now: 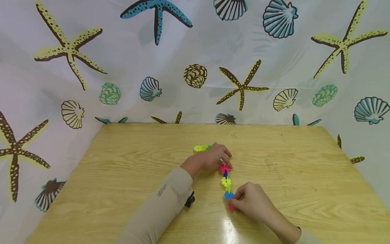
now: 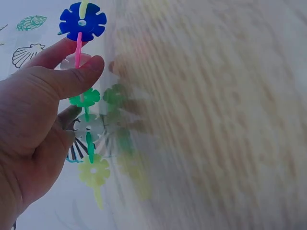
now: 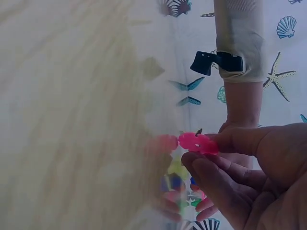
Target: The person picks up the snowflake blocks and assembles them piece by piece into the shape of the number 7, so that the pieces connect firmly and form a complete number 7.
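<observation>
A chain of interlocking notched plastic discs runs over the wooden table between my two hands. My left hand holds its far part, thumb and fingers pinching it beside a pink disc and a whitish one. In the left wrist view a dark blue disc lies beyond the thumb; a green disc and a pale yellow disc continue the chain the other way. My right hand pinches the near end by a pink disc, next to a blue disc. The left hand hides some middle links.
The chain's yellow end shows left of my left hand. A black wrist camera sits on the left sleeve. Behind the wooden table hangs a white curtain printed with starfish and shells.
</observation>
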Tool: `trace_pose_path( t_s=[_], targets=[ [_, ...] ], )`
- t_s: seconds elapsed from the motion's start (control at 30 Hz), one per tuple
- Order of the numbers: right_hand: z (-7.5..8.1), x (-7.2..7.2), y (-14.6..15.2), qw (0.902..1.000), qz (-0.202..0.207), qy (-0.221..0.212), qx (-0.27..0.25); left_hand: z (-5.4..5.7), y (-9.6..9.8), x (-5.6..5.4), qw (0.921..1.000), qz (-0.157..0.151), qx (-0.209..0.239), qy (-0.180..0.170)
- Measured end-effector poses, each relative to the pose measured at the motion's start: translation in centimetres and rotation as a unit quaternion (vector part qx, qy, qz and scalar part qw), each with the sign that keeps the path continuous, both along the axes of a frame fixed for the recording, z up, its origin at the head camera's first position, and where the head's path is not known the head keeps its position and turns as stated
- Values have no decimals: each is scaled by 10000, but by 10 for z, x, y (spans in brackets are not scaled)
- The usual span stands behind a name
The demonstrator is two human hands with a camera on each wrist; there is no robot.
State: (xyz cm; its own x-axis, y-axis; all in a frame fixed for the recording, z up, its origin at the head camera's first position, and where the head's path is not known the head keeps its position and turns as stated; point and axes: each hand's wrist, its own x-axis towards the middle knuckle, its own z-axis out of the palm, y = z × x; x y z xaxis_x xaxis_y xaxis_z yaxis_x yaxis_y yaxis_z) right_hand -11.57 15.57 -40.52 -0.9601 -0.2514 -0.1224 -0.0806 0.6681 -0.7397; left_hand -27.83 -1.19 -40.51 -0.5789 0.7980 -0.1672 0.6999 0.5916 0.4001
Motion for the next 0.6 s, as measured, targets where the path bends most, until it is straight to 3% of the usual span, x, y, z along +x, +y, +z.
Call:
trace_pose_path(
  t_s=[0.2,0.33,0.47,0.6],
  targets=[
    [2,0,1,9999,0,-87,78,-7,-4,2,9996,80,29,277],
    [5,-1,6,9999,-108,-96,13,-11,-11,5,9990,308,235,211],
    [6,-7,14,9985,-449,307,-81,-12,-20,12,9973,609,409,20],
    [0,-15,23,9960,-452,741,-204,-12,-26,26,9956,793,501,76]
  ],
)
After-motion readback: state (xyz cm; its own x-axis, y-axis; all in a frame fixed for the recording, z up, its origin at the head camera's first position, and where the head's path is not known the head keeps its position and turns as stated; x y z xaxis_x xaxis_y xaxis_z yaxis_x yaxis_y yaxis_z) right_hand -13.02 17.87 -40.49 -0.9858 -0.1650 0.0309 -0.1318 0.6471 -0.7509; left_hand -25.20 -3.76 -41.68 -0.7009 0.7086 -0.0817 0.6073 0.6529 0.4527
